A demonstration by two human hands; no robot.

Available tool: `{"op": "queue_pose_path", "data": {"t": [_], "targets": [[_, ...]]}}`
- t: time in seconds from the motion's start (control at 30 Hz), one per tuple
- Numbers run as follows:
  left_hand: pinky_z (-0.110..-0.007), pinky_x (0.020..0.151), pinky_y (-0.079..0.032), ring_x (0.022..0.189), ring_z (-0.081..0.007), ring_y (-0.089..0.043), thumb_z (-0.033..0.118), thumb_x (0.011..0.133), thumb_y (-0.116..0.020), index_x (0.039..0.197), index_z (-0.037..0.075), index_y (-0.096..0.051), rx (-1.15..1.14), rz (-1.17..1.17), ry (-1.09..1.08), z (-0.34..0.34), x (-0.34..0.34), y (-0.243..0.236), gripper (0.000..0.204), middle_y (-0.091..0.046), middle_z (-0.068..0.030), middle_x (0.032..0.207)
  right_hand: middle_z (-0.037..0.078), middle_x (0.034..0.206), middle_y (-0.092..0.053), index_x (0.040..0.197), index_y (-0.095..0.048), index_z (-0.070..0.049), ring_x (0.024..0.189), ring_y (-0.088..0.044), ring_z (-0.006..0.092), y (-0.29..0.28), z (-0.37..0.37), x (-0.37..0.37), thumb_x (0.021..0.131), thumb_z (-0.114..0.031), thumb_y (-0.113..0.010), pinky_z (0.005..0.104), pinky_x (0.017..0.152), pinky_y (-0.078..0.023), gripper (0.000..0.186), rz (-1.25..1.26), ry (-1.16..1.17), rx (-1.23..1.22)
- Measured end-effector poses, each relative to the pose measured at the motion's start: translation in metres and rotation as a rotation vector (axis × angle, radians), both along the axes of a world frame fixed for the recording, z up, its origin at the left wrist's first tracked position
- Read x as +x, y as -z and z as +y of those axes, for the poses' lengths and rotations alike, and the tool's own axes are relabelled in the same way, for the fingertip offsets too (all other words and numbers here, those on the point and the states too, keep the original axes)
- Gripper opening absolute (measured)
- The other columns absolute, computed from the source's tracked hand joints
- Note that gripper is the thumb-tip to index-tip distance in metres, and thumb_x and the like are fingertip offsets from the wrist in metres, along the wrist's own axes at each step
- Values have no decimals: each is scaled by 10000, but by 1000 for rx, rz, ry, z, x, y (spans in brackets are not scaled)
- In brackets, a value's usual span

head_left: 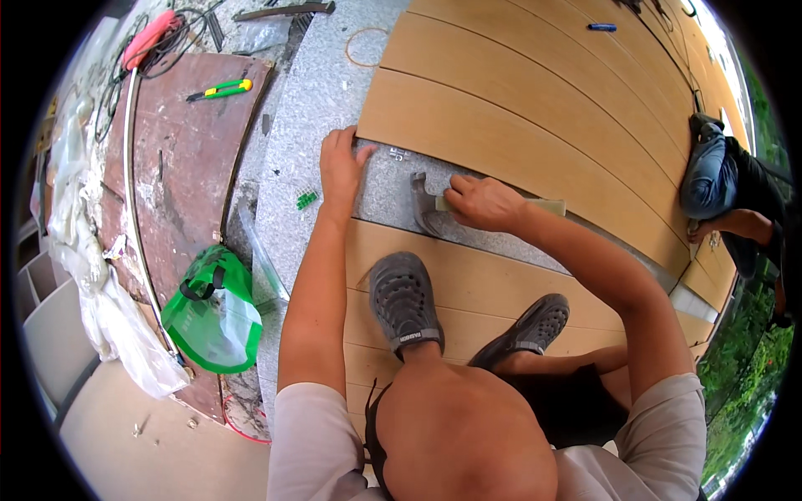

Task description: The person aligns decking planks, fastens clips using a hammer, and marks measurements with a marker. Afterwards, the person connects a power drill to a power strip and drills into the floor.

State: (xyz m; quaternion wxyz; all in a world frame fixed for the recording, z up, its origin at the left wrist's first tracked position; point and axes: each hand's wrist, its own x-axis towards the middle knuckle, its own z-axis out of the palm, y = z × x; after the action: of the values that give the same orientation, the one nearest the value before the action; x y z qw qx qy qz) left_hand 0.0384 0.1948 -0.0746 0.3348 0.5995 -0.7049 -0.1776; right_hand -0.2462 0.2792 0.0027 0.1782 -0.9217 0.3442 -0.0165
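My right hand [484,203] is closed around a claw hammer [423,200]. Its grey head hangs over the strip of grey stone floor between the tan boards, and the pale handle end sticks out past my wrist. At the left corner of the nearest far-side tan board [468,125], my left hand [341,163] has its thumb apart from the fingers and touches the board's end. A small metal clip [398,154] lies on the stone beside that board's edge. Small green pieces [306,199] lie left of my left forearm.
A green bag [219,355] stands at left, near a worn brown panel [188,142] holding a green-yellow utility knife [221,89]. A blue marker [601,27] lies on the far boards. Another person's hand [723,225] touches the boards' right end. My shoes [404,292] rest on near boards.
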Motion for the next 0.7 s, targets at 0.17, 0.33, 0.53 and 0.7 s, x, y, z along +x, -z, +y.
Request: {"op": "queue_pose_path", "data": {"t": [0.17, 0.33, 0.53, 0.7], "targets": [[-412, 791, -490, 876, -305, -603, 182, 745, -874, 995, 29, -710, 119, 39, 58, -13, 3, 9, 336, -645, -107, 889, 106, 870, -551, 863, -573, -60, 786, -644, 273, 12, -10, 3, 854, -220, -681, 389, 631, -551, 193, 49, -27, -49], [-402, 767, -484, 834, -312, -586, 176, 726, -867, 957, 29, -700, -85, 84, 37, -11, 2, 19, 320, -626, -104, 853, 97, 867, -547, 895, -600, -60, 780, -635, 255, 13, -13, 12, 831, -223, -677, 375, 643, -551, 191, -8, 86, -115], [-425, 772, -479, 840, -327, -580, 239, 736, -849, 966, 41, -691, -104, 67, 60, -14, 4, 20, 342, -640, -104, 884, 91, 855, -539, 880, -604, -59, 767, -625, 246, 7, -15, 19, 811, -185, -663, 364, 616, -539, 156, 94, -67, -83], [-424, 778, -481, 840, -321, -579, 229, 740, -847, 967, 38, -686, -115, 36, 64, -13, 4, 24, 338, -637, -99, 898, 91, 855, -539, 883, -608, -51, 720, -619, 253, 14, -14, 24, 820, -174, -653, 369, 603, -539, 145, 15, 24, -84]]}}
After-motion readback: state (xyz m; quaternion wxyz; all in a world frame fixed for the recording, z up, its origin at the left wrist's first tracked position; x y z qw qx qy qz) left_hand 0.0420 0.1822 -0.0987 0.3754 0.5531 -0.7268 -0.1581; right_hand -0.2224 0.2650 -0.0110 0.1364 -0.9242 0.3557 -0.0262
